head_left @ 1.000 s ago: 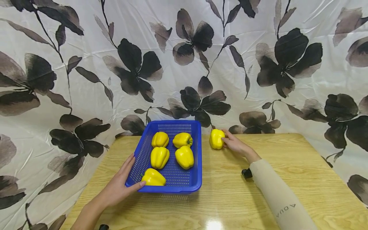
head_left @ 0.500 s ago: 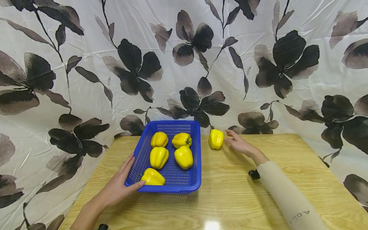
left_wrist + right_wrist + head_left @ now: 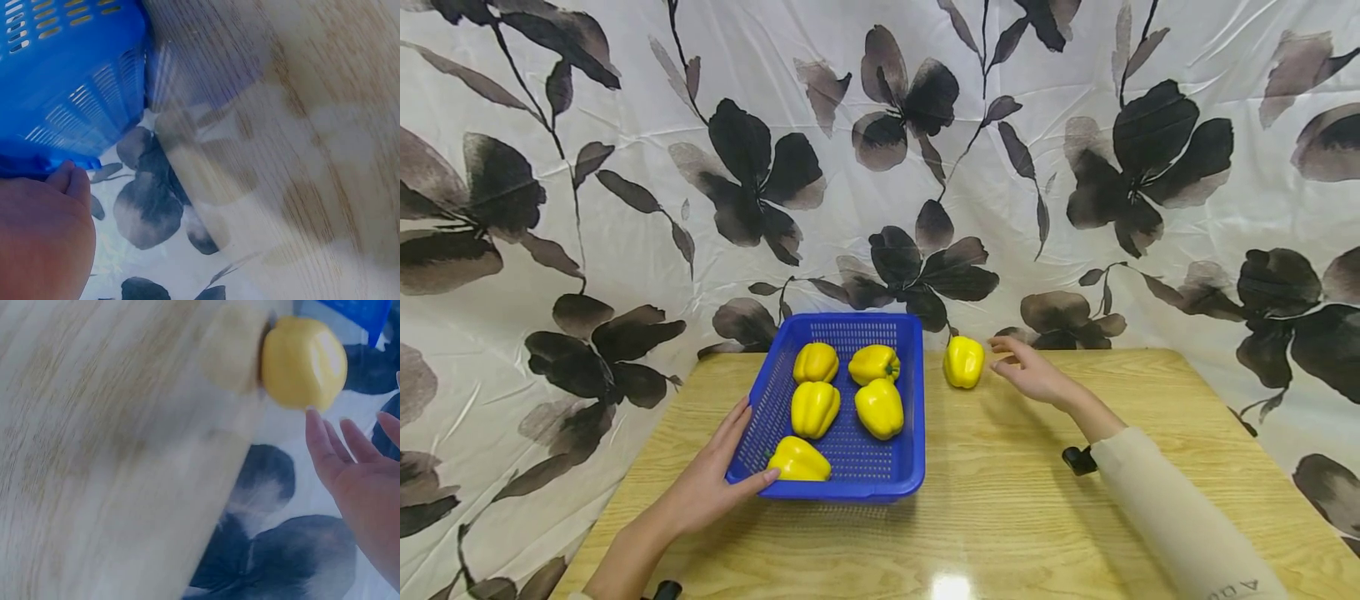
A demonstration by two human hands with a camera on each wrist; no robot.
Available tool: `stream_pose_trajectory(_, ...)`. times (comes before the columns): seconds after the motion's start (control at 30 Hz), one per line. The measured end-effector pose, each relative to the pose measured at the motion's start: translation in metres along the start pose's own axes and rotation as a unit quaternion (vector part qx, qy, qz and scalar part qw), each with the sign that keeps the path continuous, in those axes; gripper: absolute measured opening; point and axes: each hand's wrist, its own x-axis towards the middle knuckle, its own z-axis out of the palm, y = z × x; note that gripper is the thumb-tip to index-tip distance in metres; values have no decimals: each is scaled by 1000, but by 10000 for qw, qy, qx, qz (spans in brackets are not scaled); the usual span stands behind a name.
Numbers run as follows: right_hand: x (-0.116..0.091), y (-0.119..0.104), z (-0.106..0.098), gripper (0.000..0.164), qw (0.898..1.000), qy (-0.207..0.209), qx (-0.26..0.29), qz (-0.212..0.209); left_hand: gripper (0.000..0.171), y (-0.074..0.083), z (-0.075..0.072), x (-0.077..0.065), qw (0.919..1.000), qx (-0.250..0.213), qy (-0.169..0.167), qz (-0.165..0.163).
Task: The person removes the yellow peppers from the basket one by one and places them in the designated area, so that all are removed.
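Observation:
A blue plastic basket [image 3: 917, 400] stands on the table, with several yellow bell peppers [image 3: 816, 410] lying inside. My left hand [image 3: 707, 479] grips its near left corner, thumb over the front rim and fingers along the left side. In the left wrist view, that hand [image 3: 47, 231] is at the basket's rim [image 3: 50, 159]. One more yellow bell pepper [image 3: 964, 362] rests on the table right of the basket. Just to the right of this pepper is my right hand [image 3: 1033, 375], holding nothing, fingers loosely extended. The right wrist view has its fingertips close below the pepper [image 3: 304, 362].
The light wooden table [image 3: 1000, 517] ends at a back edge just beyond the basket and the single pepper. Behind it hangs a white cloth [image 3: 1022, 275] with dark flowers. A small black object [image 3: 1079, 460] shows beside the right wrist.
My right hand has let go of the single pepper and drawn back a little to the right. The pepper stays on the table. My left hand and the basket have hardly moved.

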Motion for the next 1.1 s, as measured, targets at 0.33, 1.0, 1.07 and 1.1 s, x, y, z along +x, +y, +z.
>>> stream_pose_trajectory(0.33, -9, -23, 5, 48, 9984, -2, -102, -562, 106, -1, 0, 1, 10000, 22, -28, -40)
stream_pose_trajectory(1.0, -26, -83, 30, 51, 9933, -472, 279, -1015, 106, -1, -1, 2, 9999, 11, -59, -96)
stream_pose_trajectory(1.07, -27, -89, 34, 51, 9920, -522, 322, -1101, 106, -1, -1, 2, 9999, -1, -54, -96)
stream_pose_trajectory(1.1, -27, -92, 35, 51, 9912, -548, 328, -1158, 106, -1, -1, 2, 9999, -5, -51, -97)
